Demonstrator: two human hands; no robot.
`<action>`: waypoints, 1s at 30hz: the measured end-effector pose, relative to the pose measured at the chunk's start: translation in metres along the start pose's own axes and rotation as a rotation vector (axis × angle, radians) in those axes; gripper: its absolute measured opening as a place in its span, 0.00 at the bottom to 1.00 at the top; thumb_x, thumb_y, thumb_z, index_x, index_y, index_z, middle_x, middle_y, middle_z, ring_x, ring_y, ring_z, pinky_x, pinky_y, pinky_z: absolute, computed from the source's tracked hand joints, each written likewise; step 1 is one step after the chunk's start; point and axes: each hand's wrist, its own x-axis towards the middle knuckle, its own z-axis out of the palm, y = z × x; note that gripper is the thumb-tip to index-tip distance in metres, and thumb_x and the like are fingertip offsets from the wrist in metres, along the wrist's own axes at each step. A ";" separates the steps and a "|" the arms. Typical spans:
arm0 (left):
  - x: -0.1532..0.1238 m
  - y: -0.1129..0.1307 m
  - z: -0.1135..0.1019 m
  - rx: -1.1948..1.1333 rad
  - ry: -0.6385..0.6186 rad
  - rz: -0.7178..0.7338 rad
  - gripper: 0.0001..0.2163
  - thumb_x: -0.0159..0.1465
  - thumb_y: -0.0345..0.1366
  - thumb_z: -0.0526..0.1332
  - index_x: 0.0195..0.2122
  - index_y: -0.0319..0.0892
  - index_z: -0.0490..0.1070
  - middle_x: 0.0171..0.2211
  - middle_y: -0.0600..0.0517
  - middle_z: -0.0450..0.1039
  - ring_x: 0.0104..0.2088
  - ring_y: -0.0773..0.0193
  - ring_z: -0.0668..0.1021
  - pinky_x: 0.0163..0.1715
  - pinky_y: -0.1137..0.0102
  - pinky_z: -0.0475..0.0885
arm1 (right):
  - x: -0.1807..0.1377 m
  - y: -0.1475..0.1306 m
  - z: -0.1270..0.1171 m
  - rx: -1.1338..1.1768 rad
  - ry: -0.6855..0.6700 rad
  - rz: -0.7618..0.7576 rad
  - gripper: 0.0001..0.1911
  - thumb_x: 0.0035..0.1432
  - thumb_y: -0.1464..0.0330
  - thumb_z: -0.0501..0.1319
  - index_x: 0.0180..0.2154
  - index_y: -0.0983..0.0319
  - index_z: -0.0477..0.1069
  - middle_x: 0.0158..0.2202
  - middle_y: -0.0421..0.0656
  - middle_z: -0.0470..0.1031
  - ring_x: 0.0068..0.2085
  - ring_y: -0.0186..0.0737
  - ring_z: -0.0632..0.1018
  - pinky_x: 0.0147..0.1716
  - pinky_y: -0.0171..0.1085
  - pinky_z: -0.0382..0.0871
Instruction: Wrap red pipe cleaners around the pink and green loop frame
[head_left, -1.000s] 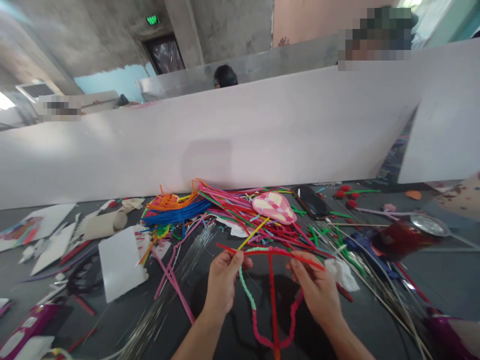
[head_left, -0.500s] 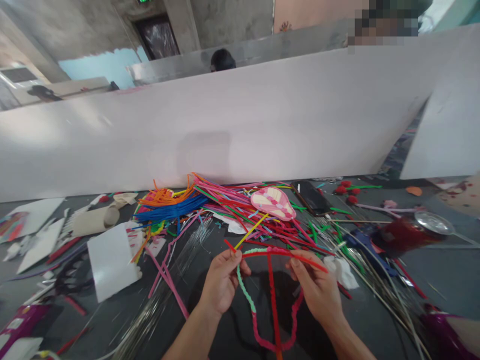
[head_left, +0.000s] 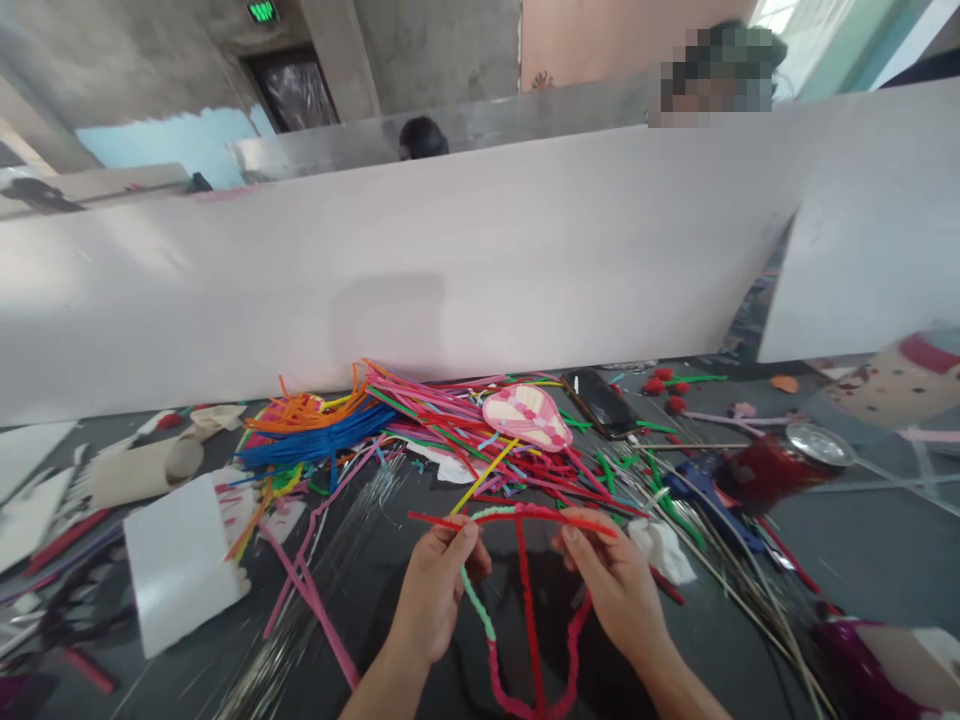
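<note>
Between my hands is a loop of fuzzy pipe cleaner (head_left: 493,650), mint green on the left and pink-red elsewhere. A straight red pipe cleaner (head_left: 529,610) runs down its middle, and another red strand lies across the top. My left hand (head_left: 439,580) pinches the top left, where a red end pokes out past the fingers. At the top right my right hand (head_left: 611,580) pinches the red strand, its tip showing beyond the thumb. Just above the loop lies a pink-and-cream heart-shaped piece (head_left: 527,417) on a pile of pink and red pipe cleaners (head_left: 442,425).
Blue pipe cleaners (head_left: 322,440) lie at the left of the pile. A phone (head_left: 604,403), a red can (head_left: 780,465) and a blue tool (head_left: 705,495) are to the right. Thin wires (head_left: 300,610) and white card (head_left: 184,560) lie left. A white partition (head_left: 525,260) stands behind.
The camera view has shifted slightly right. The red strand across the top now sticks out further left beyond my left hand. Both hands keep their pinch.
</note>
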 end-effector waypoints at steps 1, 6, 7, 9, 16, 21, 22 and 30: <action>0.000 0.001 0.000 0.002 -0.004 0.003 0.12 0.53 0.43 0.66 0.26 0.40 0.68 0.18 0.56 0.68 0.21 0.70 0.70 0.25 0.75 0.67 | 0.000 0.000 0.000 0.004 -0.002 -0.002 0.16 0.54 0.56 0.60 0.38 0.62 0.72 0.27 0.44 0.75 0.26 0.40 0.76 0.25 0.36 0.73; 0.000 0.008 0.000 0.045 -0.002 -0.017 0.14 0.50 0.44 0.69 0.29 0.39 0.70 0.23 0.53 0.73 0.26 0.67 0.75 0.29 0.72 0.70 | 0.000 -0.002 0.002 0.039 -0.003 -0.012 0.16 0.53 0.56 0.62 0.37 0.61 0.73 0.29 0.45 0.76 0.29 0.42 0.77 0.26 0.37 0.73; 0.000 0.009 0.000 0.078 -0.010 -0.001 0.14 0.50 0.43 0.69 0.29 0.39 0.70 0.24 0.52 0.74 0.26 0.66 0.75 0.30 0.72 0.70 | 0.001 -0.003 0.002 0.043 -0.004 -0.008 0.16 0.52 0.56 0.62 0.36 0.61 0.73 0.28 0.45 0.76 0.28 0.42 0.77 0.26 0.37 0.73; 0.000 0.012 -0.001 0.152 -0.032 0.037 0.13 0.51 0.42 0.68 0.28 0.38 0.72 0.24 0.51 0.75 0.26 0.66 0.75 0.31 0.71 0.71 | 0.001 -0.005 0.002 0.048 -0.005 0.002 0.17 0.51 0.54 0.63 0.35 0.61 0.72 0.27 0.45 0.76 0.27 0.42 0.76 0.25 0.37 0.72; 0.002 0.019 0.001 0.419 -0.001 0.179 0.10 0.50 0.39 0.68 0.31 0.39 0.76 0.24 0.52 0.75 0.26 0.65 0.74 0.28 0.74 0.67 | 0.003 -0.007 0.001 0.037 0.002 0.003 0.19 0.49 0.53 0.63 0.33 0.62 0.72 0.24 0.43 0.75 0.24 0.38 0.74 0.24 0.36 0.71; 0.000 0.022 0.002 0.555 0.028 0.300 0.06 0.53 0.37 0.64 0.25 0.40 0.76 0.24 0.51 0.76 0.26 0.64 0.74 0.27 0.74 0.65 | 0.001 -0.002 0.001 0.027 -0.024 -0.012 0.18 0.51 0.54 0.62 0.34 0.62 0.72 0.24 0.43 0.75 0.24 0.38 0.73 0.24 0.36 0.70; -0.001 0.022 0.002 0.576 0.031 0.316 0.06 0.54 0.36 0.64 0.25 0.40 0.76 0.24 0.51 0.76 0.27 0.64 0.74 0.27 0.74 0.65 | 0.001 -0.001 0.001 0.027 -0.032 -0.012 0.17 0.52 0.54 0.62 0.34 0.62 0.71 0.25 0.43 0.75 0.25 0.38 0.74 0.25 0.36 0.70; -0.002 0.023 0.004 0.660 -0.040 0.276 0.05 0.54 0.35 0.62 0.25 0.40 0.73 0.22 0.53 0.72 0.24 0.67 0.71 0.24 0.75 0.62 | 0.002 -0.006 0.001 0.025 -0.077 0.009 0.18 0.52 0.55 0.62 0.36 0.62 0.72 0.25 0.41 0.72 0.24 0.36 0.72 0.25 0.34 0.68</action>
